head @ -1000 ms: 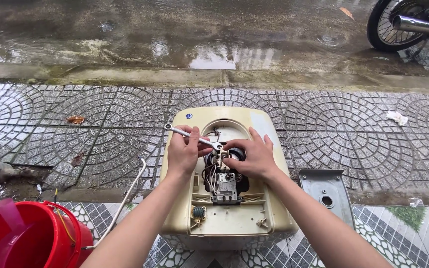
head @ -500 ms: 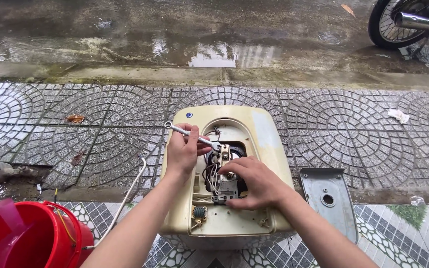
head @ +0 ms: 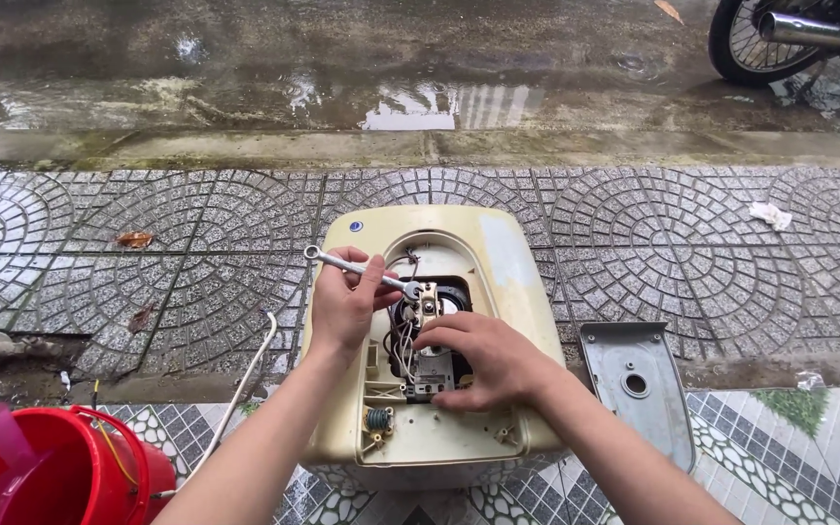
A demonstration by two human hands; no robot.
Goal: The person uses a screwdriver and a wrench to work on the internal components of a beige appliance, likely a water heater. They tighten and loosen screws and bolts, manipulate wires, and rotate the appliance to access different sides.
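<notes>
**Two hands work inside an open water heater**

A cream water heater [head: 498, 262] lies on the patterned paving in the middle of the frame. Its cover is off, so the wires and parts inside show.

The left hand [head: 342, 306] is just left of the middle. Its fingers are closed around a small silver wrench [head: 357, 266]. The wrench slants up toward the left, and its lower end touches the top of the small part with wires [head: 427, 335] in the middle of the heater.

The right hand [head: 483, 360] is just below and to the right. It rests on that same part, with the fingers curled down over it and the thumb at its lower edge. I cannot tell if it grips the part or only presses on it.

A grey metal cover plate [head: 639, 389] lies on the ground at the lower right, near the heater. A red bucket [head: 51, 481] sits in the lower left corner. A white cord [head: 245, 384] runs between the bucket and the heater. A motorbike wheel [head: 755, 44] shows at the upper right, on the wet road.
</notes>
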